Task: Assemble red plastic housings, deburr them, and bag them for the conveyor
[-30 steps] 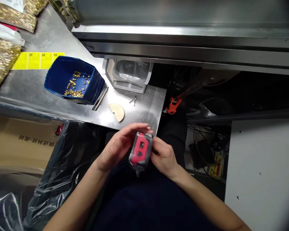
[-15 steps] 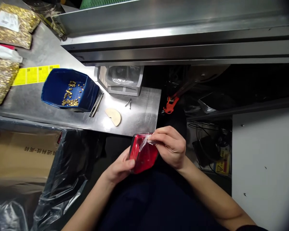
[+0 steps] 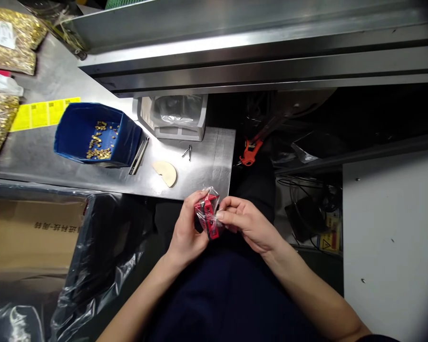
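Just off the table's front edge, my left hand (image 3: 188, 230) grips a red part with black edges (image 3: 209, 218), its fingers wrapped round the left side. Clear plastic film (image 3: 212, 194) covers the part and bunches at its top and right side. My right hand (image 3: 244, 219) pinches the film at the part's right side between thumb and fingertips. The part is turned so that a narrow side with slots shows; its other faces are hidden by the film and my left hand.
On the metal table (image 3: 214, 164) are a blue bin (image 3: 66, 135) of small brass pieces, a knife-like tool (image 3: 139, 156), a beige disc (image 3: 166, 173), small metal bits (image 3: 188, 152) and a grey bin (image 3: 178, 133). An orange-handled tool (image 3: 249, 153) hangs right. A lined carton (image 3: 32, 237) stands lower left.
The red part has been turned from its broad face to a narrow slotted side. My left hand has moved up around it, and my right hand's pinch has shifted slightly lower.
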Demonstrator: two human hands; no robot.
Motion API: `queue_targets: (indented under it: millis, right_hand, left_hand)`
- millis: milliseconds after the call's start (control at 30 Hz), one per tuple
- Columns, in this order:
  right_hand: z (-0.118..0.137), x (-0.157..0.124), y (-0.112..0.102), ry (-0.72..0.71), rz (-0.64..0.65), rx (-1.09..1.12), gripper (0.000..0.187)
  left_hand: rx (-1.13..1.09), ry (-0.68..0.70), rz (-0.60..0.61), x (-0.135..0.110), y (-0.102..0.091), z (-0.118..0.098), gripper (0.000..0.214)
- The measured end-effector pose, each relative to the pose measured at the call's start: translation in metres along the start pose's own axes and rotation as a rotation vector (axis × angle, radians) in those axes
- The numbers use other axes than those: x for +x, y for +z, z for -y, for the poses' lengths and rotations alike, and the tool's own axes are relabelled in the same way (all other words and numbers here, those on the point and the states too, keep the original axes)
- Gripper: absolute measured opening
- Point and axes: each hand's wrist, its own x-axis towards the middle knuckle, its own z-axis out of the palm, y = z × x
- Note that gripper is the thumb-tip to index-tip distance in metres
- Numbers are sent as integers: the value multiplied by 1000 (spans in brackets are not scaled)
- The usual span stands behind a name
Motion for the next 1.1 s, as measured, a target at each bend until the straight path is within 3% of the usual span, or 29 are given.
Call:
queue_targets:
  millis: [133, 333, 433, 533, 667, 767, 833, 933, 1100]
  right_hand:
    - [2, 4, -6, -16, 7, -108, 21]
    - [2, -4, -2, -227, -24, -531, 22]
    - [-6, -3, 2, -321, -156, -786, 28]
    - [-12, 4, 2, -342, -234, -847, 12]
    - [-6, 16, -3, -285, -55, -852, 8]
    - [0, 23, -2, -273, 170, -943, 6]
    - [-3, 28, 1, -220, 294, -907, 8]
    - [-16, 36, 9, -80, 371, -722, 17]
    - [-45, 44, 34, 96, 430, -547, 29]
  left_hand:
    - [206, 56, -3, -1, -3, -4, 73]
    - [539, 3, -68, -5, -5, -7, 80]
    - [691, -48, -33, -10, -5, -7, 86]
    - [652, -76, 65, -15, -13, -7, 94]
    - [411, -116, 135, -17, -37, -9, 92]
    - [201, -88, 247, -16, -53, -14, 54]
    - [14, -147, 286, -20, -59, -18, 33]
    - [-147, -288, 128, -35, -60, -21, 15]
    - [-130, -344, -150, -62, -63, -27, 10]
